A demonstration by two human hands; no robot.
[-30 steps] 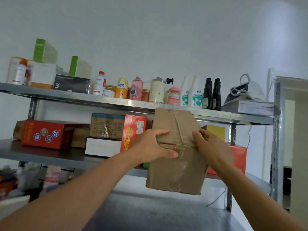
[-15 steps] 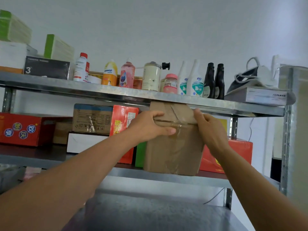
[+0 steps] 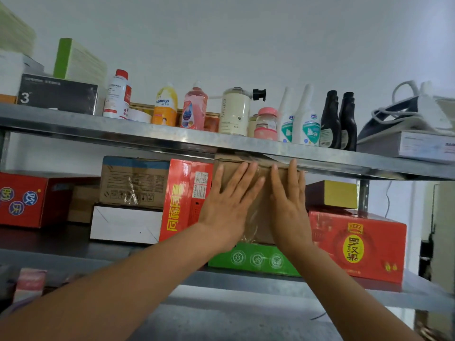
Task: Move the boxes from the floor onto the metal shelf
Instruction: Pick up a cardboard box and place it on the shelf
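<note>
The cardboard box (image 3: 258,217) stands on the middle board of the metal shelf (image 3: 246,283), set on top of a flat green box (image 3: 256,259). Its top flaps reach right up to the underside of the upper board (image 3: 147,135). My left hand (image 3: 229,207) and my right hand (image 3: 290,205) both lie flat against its front face. The fingers are straight and point upward, the palms press on the taped cardboard, and neither hand grips anything. A strip of the box shows between the two hands.

Just to the left a tall red box (image 3: 184,200) stands upright, touching the cardboard box's side. To the right is a wide red box (image 3: 357,242) with a yellow label, and a brown and yellow box (image 3: 332,195) lies on top of it. Further left a brown carton (image 3: 133,180) rests on a white box (image 3: 125,225).

On the upper board stands a row of bottles (image 3: 165,107), with a black box (image 3: 56,97) marked 3 at the left and an iron (image 3: 406,112) at the right.
</note>
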